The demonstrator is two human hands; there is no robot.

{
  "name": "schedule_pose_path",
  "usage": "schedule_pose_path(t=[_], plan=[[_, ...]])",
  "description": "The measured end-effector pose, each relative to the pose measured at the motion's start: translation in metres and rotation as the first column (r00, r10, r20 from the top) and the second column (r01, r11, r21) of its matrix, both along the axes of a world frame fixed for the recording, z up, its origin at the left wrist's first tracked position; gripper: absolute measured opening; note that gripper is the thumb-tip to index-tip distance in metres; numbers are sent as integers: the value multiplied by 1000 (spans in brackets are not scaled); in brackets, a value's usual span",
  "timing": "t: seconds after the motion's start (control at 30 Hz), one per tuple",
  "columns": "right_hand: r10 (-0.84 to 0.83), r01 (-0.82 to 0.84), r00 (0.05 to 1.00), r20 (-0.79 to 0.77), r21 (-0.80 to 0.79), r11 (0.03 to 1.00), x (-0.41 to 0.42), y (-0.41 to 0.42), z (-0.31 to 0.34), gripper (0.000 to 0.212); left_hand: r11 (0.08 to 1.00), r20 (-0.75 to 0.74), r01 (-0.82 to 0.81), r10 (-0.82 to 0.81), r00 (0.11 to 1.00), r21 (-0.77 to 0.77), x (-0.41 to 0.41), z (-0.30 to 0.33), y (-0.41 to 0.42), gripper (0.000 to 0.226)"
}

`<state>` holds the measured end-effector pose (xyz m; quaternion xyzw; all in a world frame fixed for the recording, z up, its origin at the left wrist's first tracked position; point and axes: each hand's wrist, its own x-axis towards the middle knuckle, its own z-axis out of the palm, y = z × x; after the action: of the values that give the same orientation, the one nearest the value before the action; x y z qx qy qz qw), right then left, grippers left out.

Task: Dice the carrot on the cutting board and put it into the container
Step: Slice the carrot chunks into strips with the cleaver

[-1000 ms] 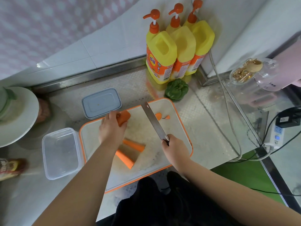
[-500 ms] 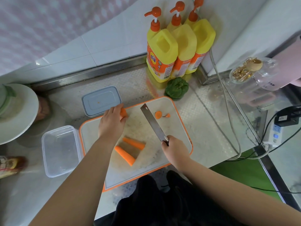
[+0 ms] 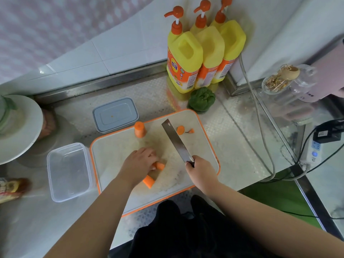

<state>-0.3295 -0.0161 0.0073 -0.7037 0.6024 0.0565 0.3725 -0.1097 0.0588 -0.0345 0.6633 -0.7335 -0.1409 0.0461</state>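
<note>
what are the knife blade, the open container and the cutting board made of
Knife blade: looks like steel, dull grey with a faint sheen. Open container: clear plastic, since the counter shows through its walls. Cutting board: probably plastic, with a matte off-white face and an orange rim.

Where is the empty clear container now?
In the head view, the clear container sits on the counter just left of the cutting board, in front of its lid.

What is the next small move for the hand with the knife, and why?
Probably bring the knife over to the carrot pieces that the left hand covers. The right hand holds the blade aside, nothing is diced, and the container is empty.
</note>
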Motion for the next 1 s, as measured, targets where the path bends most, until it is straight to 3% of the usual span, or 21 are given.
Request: schedule_pose_path(t=[0.23,0.37,0.47,0.5,0.63,0.77,0.83,1.0], plan=[[6,-6,1000,-17,-1,1000,0,0,-1,23,980,-35,7,-14,999,-201,-8,-1,-3,26],[47,-47,998,-32,-8,999,1,3,0,30,977,-59,-18,5,998,-213,-15,-8,13,36],[93,-93,995,-29,-14,996,1,6,-2,22,954,-94,-30,2,996,-297,-16,-11,26,21],[113,-113,993,-28,-19,993,1,7,-2,20,937,-112,-56,18,994,-345,-17,-9,29,12],[191,-192,981,-41,-22,981,5,10,-1,21,863,-160,-232,178,971,-448,-16,-9,51,18],[260,-262,964,-59,-32,965,7,12,2,21,952,-100,-148,125,987,-267,-2,-25,87,49],[277,-280,958,-67,-30,960,8,12,3,20,970,-78,-106,90,993,-218,4,-31,94,45],[311,-315,947,-82,-35,949,9,15,5,19,947,-37,-29,18,999,-321,4,-25,68,22]])
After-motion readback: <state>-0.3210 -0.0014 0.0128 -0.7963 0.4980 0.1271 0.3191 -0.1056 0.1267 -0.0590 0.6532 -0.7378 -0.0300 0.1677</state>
